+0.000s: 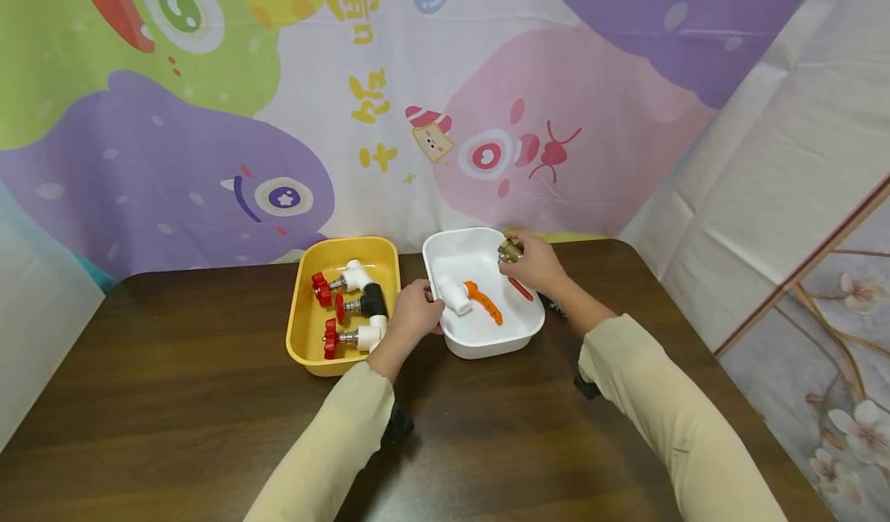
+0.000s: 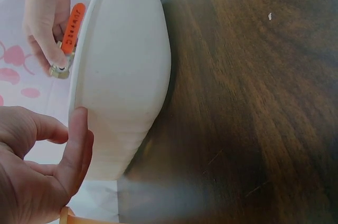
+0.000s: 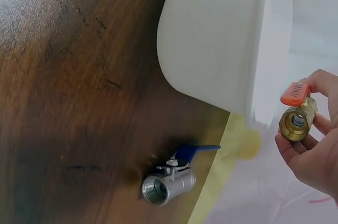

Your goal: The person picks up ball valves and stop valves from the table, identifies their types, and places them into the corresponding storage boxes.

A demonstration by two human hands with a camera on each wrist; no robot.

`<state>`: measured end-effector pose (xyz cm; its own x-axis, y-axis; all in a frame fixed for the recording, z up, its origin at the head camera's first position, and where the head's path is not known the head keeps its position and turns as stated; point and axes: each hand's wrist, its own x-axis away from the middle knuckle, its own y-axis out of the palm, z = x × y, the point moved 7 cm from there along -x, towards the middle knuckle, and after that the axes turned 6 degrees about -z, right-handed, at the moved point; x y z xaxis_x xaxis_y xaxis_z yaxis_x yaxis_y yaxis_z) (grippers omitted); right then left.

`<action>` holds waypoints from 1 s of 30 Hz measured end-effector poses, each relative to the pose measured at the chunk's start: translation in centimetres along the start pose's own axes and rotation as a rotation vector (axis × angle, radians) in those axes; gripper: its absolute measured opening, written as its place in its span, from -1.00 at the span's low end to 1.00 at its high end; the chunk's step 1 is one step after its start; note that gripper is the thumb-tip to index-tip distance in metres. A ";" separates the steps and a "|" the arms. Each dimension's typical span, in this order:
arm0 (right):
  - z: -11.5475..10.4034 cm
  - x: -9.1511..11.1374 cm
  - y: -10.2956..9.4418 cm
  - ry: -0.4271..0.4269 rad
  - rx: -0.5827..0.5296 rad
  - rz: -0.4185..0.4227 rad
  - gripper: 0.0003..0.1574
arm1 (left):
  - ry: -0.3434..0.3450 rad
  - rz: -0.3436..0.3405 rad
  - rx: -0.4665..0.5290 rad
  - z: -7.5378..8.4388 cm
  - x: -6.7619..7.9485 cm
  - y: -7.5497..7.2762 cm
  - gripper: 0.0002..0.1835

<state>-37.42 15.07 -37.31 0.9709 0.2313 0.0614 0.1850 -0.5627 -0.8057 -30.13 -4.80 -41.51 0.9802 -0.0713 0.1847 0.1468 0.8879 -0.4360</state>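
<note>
My right hand grips a brass ball valve with an orange-red lever, above the far right part of a white plastic tub. In the right wrist view the valve's threaded opening shows between thumb and fingers. My left hand pinches the tub's left rim, with fingers against the outer wall in the left wrist view. Inside the tub lies a white plastic valve with an orange lever. A steel ball valve with a blue lever lies on the table beside the tub, mostly hidden by the right arm in the head view.
Left of the white tub stands a yellow tub holding three valves with red handwheels: two white bodies and one black body. Both tubs stand near the back edge of the dark wooden table. A printed cloth hangs behind.
</note>
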 end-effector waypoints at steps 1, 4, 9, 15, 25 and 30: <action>0.0 0.0 0.1 -0.003 -0.008 0.003 -0.22 | 0.002 0.001 0.002 0.0 0.0 0.0 -0.55; 0.0 -0.1 0.6 -0.008 -0.027 -0.002 -0.22 | 0.005 -0.002 0.004 0.0 0.0 0.1 -0.55; 0.1 -0.4 1.4 -0.007 -0.034 -0.017 -0.22 | 0.004 -0.002 -0.005 0.1 0.1 0.0 -0.56; -0.1 -0.8 2.2 -0.004 -0.022 -0.022 -0.22 | 0.003 -0.002 -0.003 0.1 0.1 -0.1 -0.56; -0.3 -1.0 3.0 -0.032 -0.008 -0.021 -0.23 | 0.000 -0.007 -0.029 0.0 0.1 0.0 -0.59; -0.4 -1.1 3.0 -0.036 -0.004 -0.027 -0.23 | 0.010 0.002 -0.028 0.1 0.0 -0.1 -0.58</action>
<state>-37.89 12.79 -39.58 0.9595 0.2750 0.0617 0.2118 -0.5593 -0.8014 -30.13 -4.85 -41.35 0.9818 -0.0744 0.1749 0.1484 0.8752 -0.4605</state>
